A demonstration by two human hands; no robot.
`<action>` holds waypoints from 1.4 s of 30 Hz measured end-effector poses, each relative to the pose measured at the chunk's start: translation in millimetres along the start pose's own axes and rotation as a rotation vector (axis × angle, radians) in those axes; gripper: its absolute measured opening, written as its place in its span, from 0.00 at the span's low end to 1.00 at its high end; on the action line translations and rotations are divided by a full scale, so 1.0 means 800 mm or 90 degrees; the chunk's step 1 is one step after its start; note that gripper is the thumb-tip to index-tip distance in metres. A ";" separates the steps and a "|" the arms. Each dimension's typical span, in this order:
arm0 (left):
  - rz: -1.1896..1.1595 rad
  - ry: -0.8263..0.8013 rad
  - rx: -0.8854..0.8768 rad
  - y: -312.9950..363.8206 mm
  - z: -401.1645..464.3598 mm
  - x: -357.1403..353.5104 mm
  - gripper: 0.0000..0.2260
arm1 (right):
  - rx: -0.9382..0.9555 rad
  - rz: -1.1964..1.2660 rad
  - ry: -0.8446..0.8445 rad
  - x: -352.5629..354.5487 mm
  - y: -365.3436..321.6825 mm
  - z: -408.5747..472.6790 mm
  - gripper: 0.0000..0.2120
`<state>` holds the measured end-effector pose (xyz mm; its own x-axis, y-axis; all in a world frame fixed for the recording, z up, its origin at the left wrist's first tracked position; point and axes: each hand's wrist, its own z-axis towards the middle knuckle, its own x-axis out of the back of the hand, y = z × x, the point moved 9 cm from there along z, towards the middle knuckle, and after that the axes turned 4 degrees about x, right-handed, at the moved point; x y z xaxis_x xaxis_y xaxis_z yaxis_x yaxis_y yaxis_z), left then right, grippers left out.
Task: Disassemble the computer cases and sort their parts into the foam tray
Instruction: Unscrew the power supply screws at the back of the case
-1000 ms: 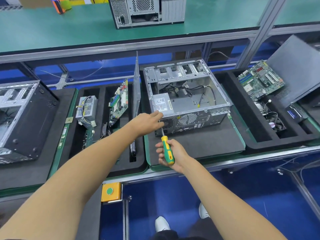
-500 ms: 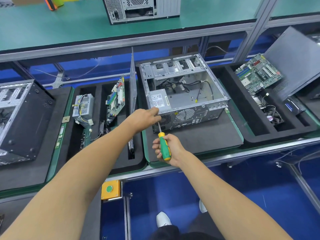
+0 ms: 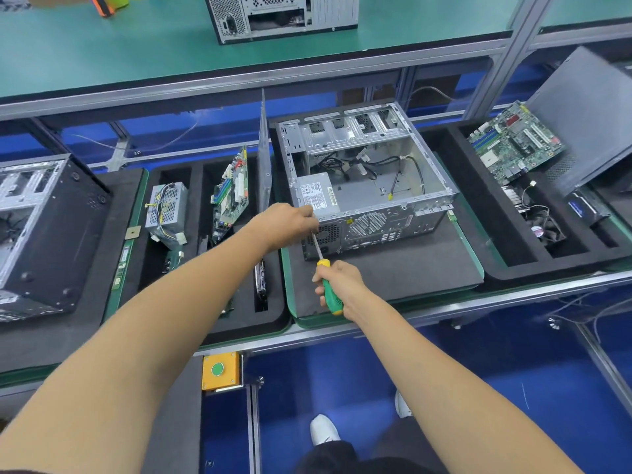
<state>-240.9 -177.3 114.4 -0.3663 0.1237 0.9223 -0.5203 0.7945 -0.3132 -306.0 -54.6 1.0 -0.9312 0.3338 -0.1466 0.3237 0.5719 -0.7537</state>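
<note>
Screwdriver [image 3: 325,275] shaft toward computer case [image 3: 369,186]

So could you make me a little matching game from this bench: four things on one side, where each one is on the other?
Things:
1. screwdriver
2. yellow button box
3. closed computer case
4. opened computer case

Places:
A. on the green upper shelf
B. on the flat foam pad in the middle
C. in the right hand
D. on the near edge of the bench, below the trays

Pairs: 1-C, 2-D, 3-A, 4-B
</note>
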 end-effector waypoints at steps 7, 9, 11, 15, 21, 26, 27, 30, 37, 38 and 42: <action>0.171 -0.083 -0.089 0.025 0.028 0.028 0.07 | -0.051 0.075 -0.009 -0.013 0.002 -0.010 0.04; 0.194 -0.108 -0.095 0.032 0.033 0.027 0.07 | -0.080 0.107 -0.050 -0.021 0.003 -0.013 0.09; 0.213 -0.113 -0.112 0.036 0.036 0.029 0.07 | -0.080 0.116 -0.074 -0.023 0.003 -0.014 0.09; 0.247 -0.127 -0.142 0.043 0.042 0.026 0.07 | -0.029 0.081 -0.059 -0.016 0.000 -0.010 0.04; 0.264 -0.114 -0.145 0.046 0.042 0.026 0.09 | 0.047 0.011 0.001 -0.003 -0.004 -0.002 0.06; 0.254 -0.110 -0.127 0.046 0.036 0.026 0.09 | 0.060 -0.009 0.013 0.005 0.004 -0.003 0.05; 0.249 -0.106 -0.120 0.045 0.035 0.028 0.09 | 0.061 -0.009 0.015 0.006 0.006 -0.004 0.06; 0.228 -0.076 -0.101 0.044 0.031 0.030 0.10 | 0.060 -0.008 0.024 0.013 0.010 -0.005 0.05; -0.034 0.172 -0.014 0.017 -0.003 0.042 0.04 | 0.032 -0.033 0.038 0.035 0.024 0.000 0.04; -0.056 0.271 -0.001 0.015 -0.021 0.046 0.04 | 0.020 -0.039 0.039 0.039 0.029 0.001 0.04; -0.339 0.420 0.169 0.004 -0.078 0.003 0.05 | -0.021 -0.084 0.019 0.047 0.041 0.002 0.05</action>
<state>-195.1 -137.6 129.8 0.4525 0.1597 0.8774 -0.6863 0.6906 0.2282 -330.6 -24.8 -30.2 -0.9610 0.2750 -0.0280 0.2038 0.6365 -0.7439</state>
